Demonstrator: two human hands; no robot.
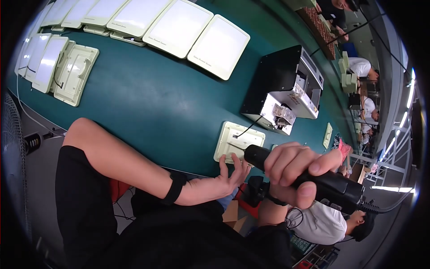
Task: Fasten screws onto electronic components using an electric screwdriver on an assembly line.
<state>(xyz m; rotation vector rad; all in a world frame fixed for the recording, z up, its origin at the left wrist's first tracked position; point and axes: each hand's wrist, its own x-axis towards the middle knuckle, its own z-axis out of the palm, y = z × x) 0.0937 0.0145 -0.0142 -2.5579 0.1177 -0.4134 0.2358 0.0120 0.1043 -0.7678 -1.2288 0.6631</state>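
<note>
My right hand [291,168] is wrapped around a black electric screwdriver [336,190], its cable leaving at the rear end. The thin bit points left and reaches over a small cream plastic panel [222,142] on the green table. Whether the tip touches a screw is too small to tell. My left hand [226,179] lies at the panel's near edge, fingers spread and fingertips on it. A black wire [249,127] runs from the panel up toward a black and silver bench machine [273,85] just behind it.
Overlapping cream-framed white panels [179,29] line the table's far side. More panels [76,74] are stacked at the left, near a fan [15,134]. A person in a white shirt [320,222] sits close at my right; others work farther off.
</note>
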